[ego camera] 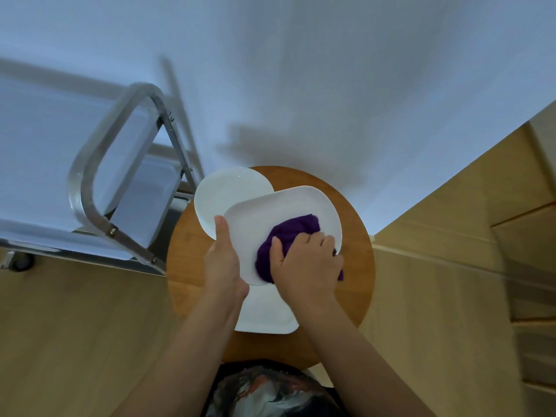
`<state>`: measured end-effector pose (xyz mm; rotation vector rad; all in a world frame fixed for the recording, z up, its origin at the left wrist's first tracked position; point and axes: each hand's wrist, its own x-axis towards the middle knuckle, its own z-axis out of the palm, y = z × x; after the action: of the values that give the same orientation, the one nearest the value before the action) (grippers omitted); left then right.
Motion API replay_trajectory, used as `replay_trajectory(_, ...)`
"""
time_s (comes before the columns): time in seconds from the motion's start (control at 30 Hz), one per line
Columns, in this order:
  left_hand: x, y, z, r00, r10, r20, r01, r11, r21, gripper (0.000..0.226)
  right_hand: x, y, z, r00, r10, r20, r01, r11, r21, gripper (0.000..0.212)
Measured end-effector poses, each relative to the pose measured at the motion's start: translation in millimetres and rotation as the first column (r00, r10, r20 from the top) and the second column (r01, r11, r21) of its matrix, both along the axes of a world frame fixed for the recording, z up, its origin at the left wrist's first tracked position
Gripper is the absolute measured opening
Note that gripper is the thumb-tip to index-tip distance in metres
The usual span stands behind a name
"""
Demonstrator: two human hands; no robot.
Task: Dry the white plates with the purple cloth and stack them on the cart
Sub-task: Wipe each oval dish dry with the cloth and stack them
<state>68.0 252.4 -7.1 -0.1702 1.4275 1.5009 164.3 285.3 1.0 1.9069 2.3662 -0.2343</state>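
My left hand [224, 260] grips the left edge of a white squarish plate [270, 212], thumb on its rim, and holds it above the round wooden table [358, 257]. My right hand [307, 260] holds a bunched purple cloth [291, 236] against the plate's face. A round white plate [222, 194] lies on the table behind and to the left, partly under the held plate. Another white squarish plate [264, 314] lies on the table beneath my hands, mostly hidden.
A metal cart [87, 182] with white shelves and a tubular handle stands to the left, close to the table. A white wall rises behind. Wooden floor surrounds the table, with wooden panelling at the right.
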Motion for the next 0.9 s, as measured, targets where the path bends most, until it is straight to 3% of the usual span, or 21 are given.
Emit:
replay_trajectory(0.13, 3, 1, -1, 0.996, 0.062, 0.062, -0.061, 0.998, -0.019, 0.039, -17, -20, -1, 0.996, 0.072, -0.046, -0.072, 0.997, 0.018, 0.052)
replay_trajectory(0.2, 0, 0, -2, 0.997, 0.038, 0.061, -0.036, 0.999, -0.038, 0.041, -18, -25, 2, 0.982, 0.141, -0.127, -0.132, 0.988, 0.08, 0.048)
replay_trajectory(0.27, -6, 1, 3, 0.998, 0.002, 0.069, 0.002, 0.998, -0.063, 0.042, -10, -19, 0, 0.944, 0.222, -0.245, -0.221, 0.975, 0.03, 0.042)
replay_trajectory(0.37, -21, 5, 12, 0.993, -0.108, 0.055, 0.112, 0.99, -0.083, 0.041, 7, 3, 13, 0.854, 0.064, -0.516, -0.232, 0.935, -0.269, 0.029)
replay_trajectory(0.47, -32, 9, 17, 0.986, -0.158, 0.056, 0.158, 0.988, 0.005, 0.069, 15, 19, 36, 0.743, -0.086, -0.664, -0.139, 0.951, -0.278, 0.014)
replay_trajectory(0.53, -35, 10, 13, 0.99, -0.139, -0.017, 0.138, 0.99, -0.026, 0.089, 18, 26, 50, 0.663, -0.116, -0.739, -0.074, 0.973, -0.219, 0.024)
replay_trajectory(0.6, -35, 10, 3, 0.99, -0.127, -0.065, 0.122, 0.99, -0.065, 0.102, 20, 32, 58, 0.654, -0.077, -0.752, -0.001, 0.995, -0.102, 0.036)
replay_trajectory(0.63, -35, 9, 7, 0.988, -0.122, -0.091, 0.115, 0.991, -0.072, 0.098, 20, 33, 59, 0.67, -0.029, -0.742, 0.025, 1.0, -0.016, 0.037)
replay_trajectory(0.7, -31, 6, 16, 0.985, -0.127, -0.115, 0.124, 0.992, -0.035, 0.063, 15, 31, 59, 0.7, 0.117, -0.704, 0.042, 0.978, 0.205, 0.032)
replay_trajectory(0.77, -25, 6, 16, 0.987, -0.143, -0.068, 0.141, 0.99, -0.02, 0.045, 10, 25, 56, 0.727, 0.331, -0.602, -0.02, 0.886, 0.463, 0.026)
replay_trajectory(0.83, -19, 8, 16, 0.99, -0.142, -0.001, 0.142, 0.989, -0.032, 0.051, 4, 15, 48, 0.765, 0.489, -0.419, -0.128, 0.753, 0.645, 0.024)
replay_trajectory(0.9, -17, 11, 16, 0.988, -0.097, 0.12, 0.103, 0.994, -0.038, 0.061, -2, -4, 32, 0.781, 0.557, -0.282, -0.283, 0.718, 0.636, 0.024)
